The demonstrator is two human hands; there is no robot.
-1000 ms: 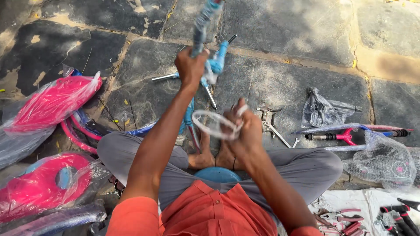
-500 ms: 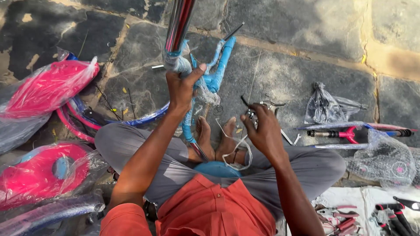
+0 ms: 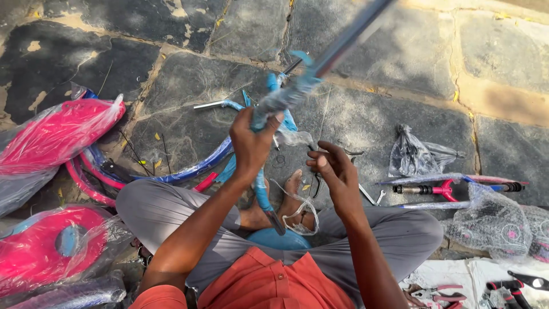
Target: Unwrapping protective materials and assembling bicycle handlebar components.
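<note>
Blue wrapped bicycle frame tube [image 3: 297, 91] is gripped by left hand [image 3: 254, 140]; rigid, likely slippery; right hand [image 3: 337, 171] spread, empty.

Bright daylight is falling evenly across the frame, warming the upper right while the upper left is sitting darker. Glare is glinting off the plastic wrapping [image 3: 57, 134] at left, and the upper centre is blurring.

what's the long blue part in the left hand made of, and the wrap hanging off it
Blue frame tube in the left hand: probably painted metal, being rigid, straight and glossy. Wrap: thin clear plastic film, see-through, crinkled and shiny. A loose strip below the right hand looks the same.
</note>
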